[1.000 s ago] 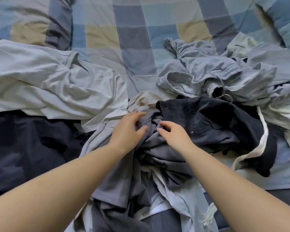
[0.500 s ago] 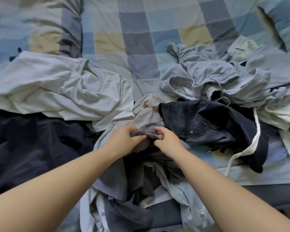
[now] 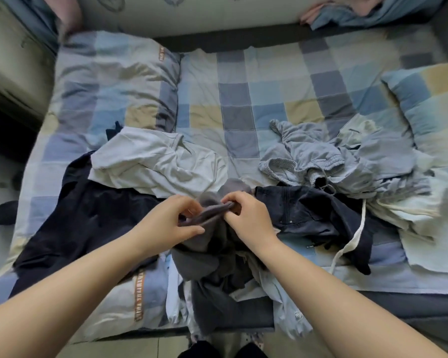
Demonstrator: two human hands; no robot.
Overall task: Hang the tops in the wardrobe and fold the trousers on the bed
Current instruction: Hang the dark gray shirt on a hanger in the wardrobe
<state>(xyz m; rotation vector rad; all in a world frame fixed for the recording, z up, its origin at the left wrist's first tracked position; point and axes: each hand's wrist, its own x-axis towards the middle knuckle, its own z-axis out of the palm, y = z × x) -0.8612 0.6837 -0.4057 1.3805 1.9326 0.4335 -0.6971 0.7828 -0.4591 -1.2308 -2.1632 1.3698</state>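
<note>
Centrally, the left hand (image 3: pixel 172 223) and right hand (image 3: pixel 246 218) both pinch a bunched edge of the grey garment (image 3: pixel 210 244), its bulk hanging below the fingers over the bed (image 3: pixel 238 104). Spreading the grips apart should reveal whether it is top or trousers.

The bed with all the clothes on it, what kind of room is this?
Most likely a bedroom. There is a bed with a checked sheet, pillows at its head, and a pile of clothes such as the grey garment being sorted.
</note>
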